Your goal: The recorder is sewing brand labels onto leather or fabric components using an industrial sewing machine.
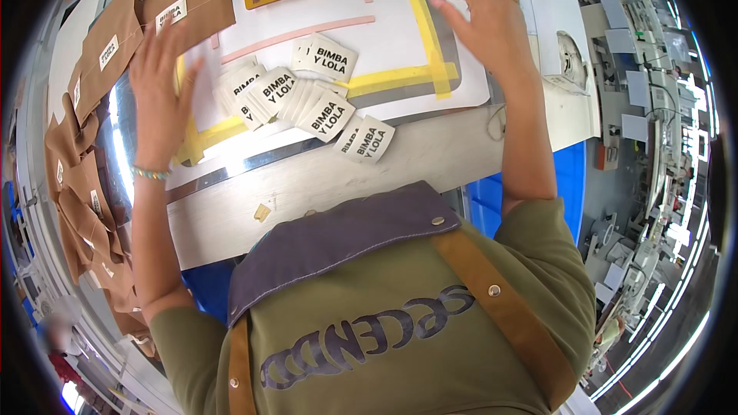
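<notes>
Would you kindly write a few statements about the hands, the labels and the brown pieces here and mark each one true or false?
1. Both hands are open and hold nothing. True: the left hand and right hand are spread flat, fingers extended.
2. The white labels lie in a loose pile between the hands. True.
3. The left wrist is bare. False: it wears a beaded bracelet.
4. The brown fabric pieces are stacked on the person's right. False: they lie on the left.
5. Yellow tape edges the white template. True.

Both hands, left (159,100) and right (492,27), reach forward (fingers spread, holding nothing).
</notes>
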The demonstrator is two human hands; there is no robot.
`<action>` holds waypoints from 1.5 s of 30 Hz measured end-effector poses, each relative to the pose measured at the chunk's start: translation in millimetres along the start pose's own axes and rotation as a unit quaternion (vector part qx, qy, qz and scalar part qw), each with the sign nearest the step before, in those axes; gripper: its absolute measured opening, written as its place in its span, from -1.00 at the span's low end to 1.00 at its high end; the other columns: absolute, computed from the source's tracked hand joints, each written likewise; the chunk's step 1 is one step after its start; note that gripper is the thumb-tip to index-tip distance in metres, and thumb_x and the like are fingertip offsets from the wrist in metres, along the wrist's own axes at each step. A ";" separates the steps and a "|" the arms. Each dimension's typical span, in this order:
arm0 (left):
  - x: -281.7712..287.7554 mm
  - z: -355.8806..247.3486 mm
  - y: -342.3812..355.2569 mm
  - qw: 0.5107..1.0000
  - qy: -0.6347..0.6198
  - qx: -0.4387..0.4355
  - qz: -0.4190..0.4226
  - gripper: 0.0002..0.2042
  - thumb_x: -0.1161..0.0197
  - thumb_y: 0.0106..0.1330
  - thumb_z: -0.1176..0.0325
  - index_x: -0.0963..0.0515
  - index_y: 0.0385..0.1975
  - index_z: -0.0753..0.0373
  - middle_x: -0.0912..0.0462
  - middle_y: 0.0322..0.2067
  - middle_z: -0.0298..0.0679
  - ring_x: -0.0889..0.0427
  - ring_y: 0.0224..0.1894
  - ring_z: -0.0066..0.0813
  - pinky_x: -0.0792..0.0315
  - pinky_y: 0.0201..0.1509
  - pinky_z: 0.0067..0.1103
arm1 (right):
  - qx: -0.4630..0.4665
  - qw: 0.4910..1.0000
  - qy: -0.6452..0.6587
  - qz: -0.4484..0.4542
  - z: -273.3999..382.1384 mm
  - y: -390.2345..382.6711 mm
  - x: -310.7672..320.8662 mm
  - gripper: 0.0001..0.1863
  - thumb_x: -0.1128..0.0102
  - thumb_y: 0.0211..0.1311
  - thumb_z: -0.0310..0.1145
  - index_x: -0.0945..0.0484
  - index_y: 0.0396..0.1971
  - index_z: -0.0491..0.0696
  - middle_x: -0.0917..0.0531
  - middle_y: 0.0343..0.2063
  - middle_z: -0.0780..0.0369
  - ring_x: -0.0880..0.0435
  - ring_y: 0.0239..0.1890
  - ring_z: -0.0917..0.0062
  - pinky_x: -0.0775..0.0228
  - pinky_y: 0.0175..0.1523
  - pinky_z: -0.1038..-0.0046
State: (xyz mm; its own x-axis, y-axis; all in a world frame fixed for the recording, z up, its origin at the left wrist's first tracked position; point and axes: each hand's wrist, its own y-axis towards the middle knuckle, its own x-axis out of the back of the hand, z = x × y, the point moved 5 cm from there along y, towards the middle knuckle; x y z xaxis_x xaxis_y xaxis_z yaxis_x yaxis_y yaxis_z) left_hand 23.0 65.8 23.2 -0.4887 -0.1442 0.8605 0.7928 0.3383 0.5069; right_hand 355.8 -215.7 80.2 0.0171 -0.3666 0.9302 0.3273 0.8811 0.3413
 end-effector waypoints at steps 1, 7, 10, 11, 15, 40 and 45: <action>1.6 -20.1 -2.0 0.998 -0.056 -0.001 0.041 -0.43 -0.26 0.58 0.11 -0.43 0.53 0.13 -0.31 0.61 -0.16 -0.15 0.66 0.01 -0.04 0.70 -0.12 | -0.005 0.997 -0.076 -0.030 -15.5 7.3 -1.7 -0.58 -0.42 0.36 -0.27 -0.70 0.20 0.05 -0.76 0.16 0.26 -0.76 0.10 0.25 -0.63 0.12 0.29; -0.8 -106.7 -6.5 0.962 -0.197 -0.040 0.183 -0.38 -0.23 0.55 0.12 -0.38 0.56 0.17 -0.22 0.66 -0.20 0.00 0.73 -0.04 0.09 0.76 -0.15 | 0.048 0.994 -0.087 -0.037 -53.7 26.8 -47.6 -0.70 -0.37 0.37 -0.29 -0.71 0.05 0.00 -0.77 -0.06 0.26 -0.77 -0.08 0.21 -0.63 0.00 0.20; -5.3 -120.6 -2.2 0.943 -0.223 -0.100 0.226 -0.34 -0.18 0.57 0.02 -0.34 0.59 0.17 -0.25 0.64 -0.18 -0.01 0.72 -0.01 0.07 0.75 -0.14 | 0.036 0.998 -0.024 -0.047 -65.1 29.9 -48.4 -0.75 -0.31 0.38 -0.37 -0.74 0.01 -0.01 -0.79 -0.01 0.27 -0.77 -0.05 0.21 -0.65 0.04 0.21; -6.6 -122.0 0.8 0.929 -0.272 -0.099 0.231 -0.33 -0.16 0.58 -0.01 -0.34 0.59 0.19 -0.27 0.63 -0.15 -0.03 0.72 0.01 0.05 0.75 -0.13 | 0.048 0.997 -0.025 -0.058 -66.1 30.2 -45.2 -0.75 -0.31 0.38 -0.37 -0.74 0.01 -0.01 -0.79 -0.01 0.27 -0.77 -0.05 0.21 -0.65 0.04 0.21; -5.3 -119.3 11.8 0.910 -0.350 -0.093 0.204 -0.36 -0.17 0.58 0.03 -0.38 0.55 0.23 -0.38 0.57 -0.08 -0.16 0.66 0.07 -0.08 0.71 -0.11 | 0.042 0.997 0.045 -0.055 -71.4 27.0 -36.4 -0.82 -0.30 0.38 -0.42 -0.77 -0.10 -0.08 -0.82 -0.04 0.25 -0.78 -0.01 0.23 -0.66 0.07 0.24; -13.3 -119.5 67.7 0.952 -0.296 -0.066 0.050 -0.57 -0.43 0.40 0.38 -0.64 0.27 0.20 -0.72 0.20 -0.14 -0.76 0.12 -0.08 -0.68 0.15 -0.32 | 0.223 0.970 -0.014 -0.099 -6.0 48.0 -52.8 -0.74 -0.25 0.37 -0.47 -0.74 0.00 -0.03 -0.84 0.01 0.22 -0.80 0.00 0.31 -0.65 0.12 0.27; -31.4 -129.4 81.4 0.965 -0.243 -0.087 0.047 -0.69 -0.42 0.36 0.42 -0.66 0.09 0.21 -0.74 0.06 -0.17 -0.77 0.00 -0.09 -0.69 0.04 -0.32 | 0.321 0.946 0.038 -0.035 59.0 27.6 -74.1 -0.68 -0.27 0.30 -0.44 -0.72 0.04 0.02 -0.80 0.07 0.27 -0.79 0.03 0.36 -0.66 0.09 0.30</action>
State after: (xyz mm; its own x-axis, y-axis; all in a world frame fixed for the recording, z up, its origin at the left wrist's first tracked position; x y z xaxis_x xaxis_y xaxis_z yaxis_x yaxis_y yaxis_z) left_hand 150.0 -22.4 44.1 -0.4912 0.3467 0.7991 0.8705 0.1616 0.4649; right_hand 307.8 -146.6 28.7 0.0926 -0.4295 0.8983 -0.3100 0.8449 0.4359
